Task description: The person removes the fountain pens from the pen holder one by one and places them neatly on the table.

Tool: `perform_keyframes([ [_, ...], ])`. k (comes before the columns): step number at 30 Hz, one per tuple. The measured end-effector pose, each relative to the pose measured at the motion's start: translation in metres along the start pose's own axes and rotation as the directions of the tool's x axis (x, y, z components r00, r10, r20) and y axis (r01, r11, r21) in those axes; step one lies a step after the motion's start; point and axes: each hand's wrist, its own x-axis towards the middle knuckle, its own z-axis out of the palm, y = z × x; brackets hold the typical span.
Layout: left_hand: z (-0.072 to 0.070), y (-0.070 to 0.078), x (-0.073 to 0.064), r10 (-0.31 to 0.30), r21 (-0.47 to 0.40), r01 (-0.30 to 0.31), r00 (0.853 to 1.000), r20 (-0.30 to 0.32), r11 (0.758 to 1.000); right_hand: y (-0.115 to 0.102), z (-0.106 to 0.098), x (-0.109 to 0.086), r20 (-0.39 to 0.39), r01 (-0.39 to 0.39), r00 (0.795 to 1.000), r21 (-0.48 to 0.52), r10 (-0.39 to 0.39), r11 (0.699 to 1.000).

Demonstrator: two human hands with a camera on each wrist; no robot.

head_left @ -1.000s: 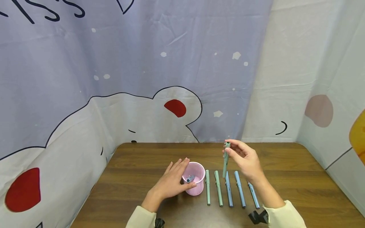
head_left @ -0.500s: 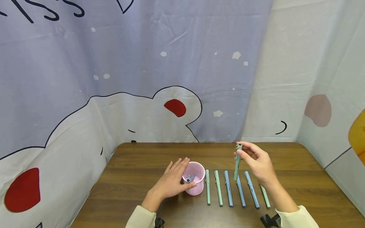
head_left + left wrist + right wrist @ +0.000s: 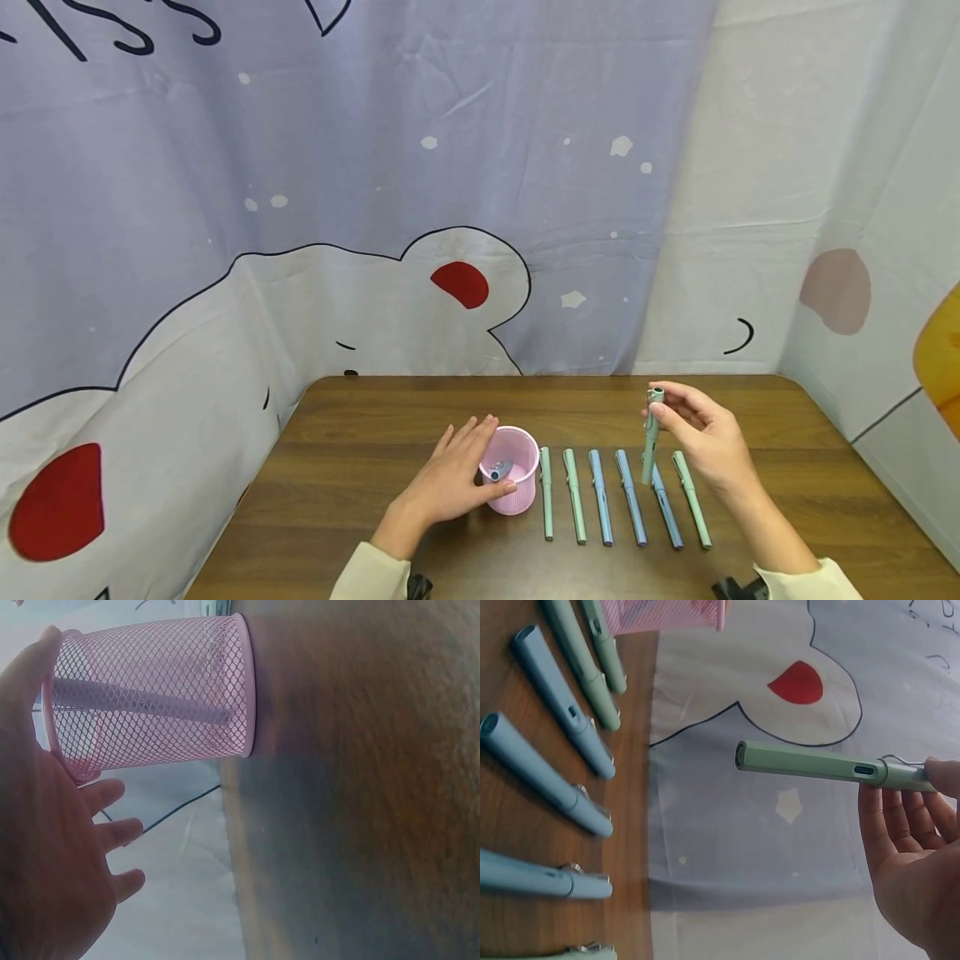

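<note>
My right hand (image 3: 708,437) pinches a green capped pen (image 3: 651,442) near its clip end, between thumb and fingers. The pen hangs nearly upright over the row, overlapping a blue pen (image 3: 667,512) in the head view; in the right wrist view its free end points away from the fingers. My left hand (image 3: 448,482) rests at the left side of a pink mesh pen cup (image 3: 517,502), thumb across the near side and fingers extended along the far rim. A bluish pen (image 3: 142,701) leans inside the cup, showing through the mesh.
Right of the cup lies a row of pens, side by side: two green ones, the nearer to the cup a green pen (image 3: 547,500), then three blue, then a green pen (image 3: 693,504) at the right end. A printed curtain (image 3: 570,208) hangs behind the wooden table (image 3: 360,417).
My right hand has carried the upright green pen rightward along the row and slightly nearer, uncovering the green pen at the right end. The left hand and cup have stayed put.
</note>
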Motion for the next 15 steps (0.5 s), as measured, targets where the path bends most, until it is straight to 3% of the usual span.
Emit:
perform_keyframes([
  [15, 0.002, -0.001, 0.0, 0.007, 0.0, -0.007, 1.0, -0.005, 1.0, 0.007, -0.028, -0.012, -0.02, -0.02, 1.0, 0.047, 0.021, 0.999],
])
